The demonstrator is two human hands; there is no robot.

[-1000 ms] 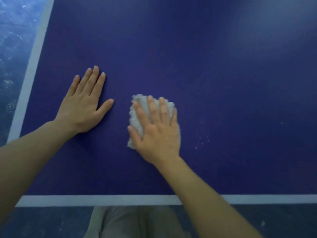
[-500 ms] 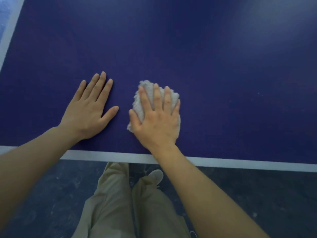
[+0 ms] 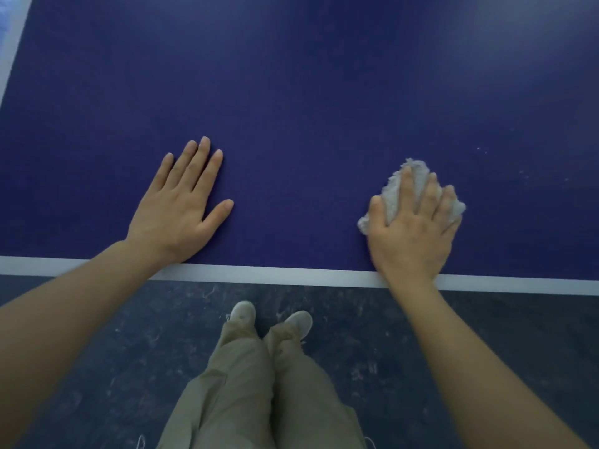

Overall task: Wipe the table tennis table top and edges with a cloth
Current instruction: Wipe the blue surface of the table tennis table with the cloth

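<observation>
Head view. Dark blue, matte table tennis table top [image 3: 308, 108], finely grained surface, with a soft pale sheen toward the far right. A flat white painted stripe [image 3: 275, 273] runs along the near edge; a second white stripe [image 3: 13, 50] angles up the far left side.

My left hand [image 3: 176, 209] lies palm down, flat on the blue surface, fingers straight and close together, thumb splayed out to the right, heel of the palm just at the near stripe. It holds nothing.

My right hand [image 3: 415, 234] presses palm down on a crumpled white terry cloth [image 3: 418, 176], fingers straight and slightly spread over it. The cloth is nubbly and irregular in outline, fluffy edges showing past the fingertips, beside the thumb and at the little-finger side. It sits on the table top near the front edge, well apart from my left hand. My wrist crosses the near stripe.

A few pale specks [image 3: 483, 150] dot the blue surface beyond and right of the cloth.

Below the edge: dark, mottled, scuffed floor [image 3: 97, 367], my loose khaki fabric trousers [image 3: 246, 384] and light-coloured shoes [image 3: 243, 311].
</observation>
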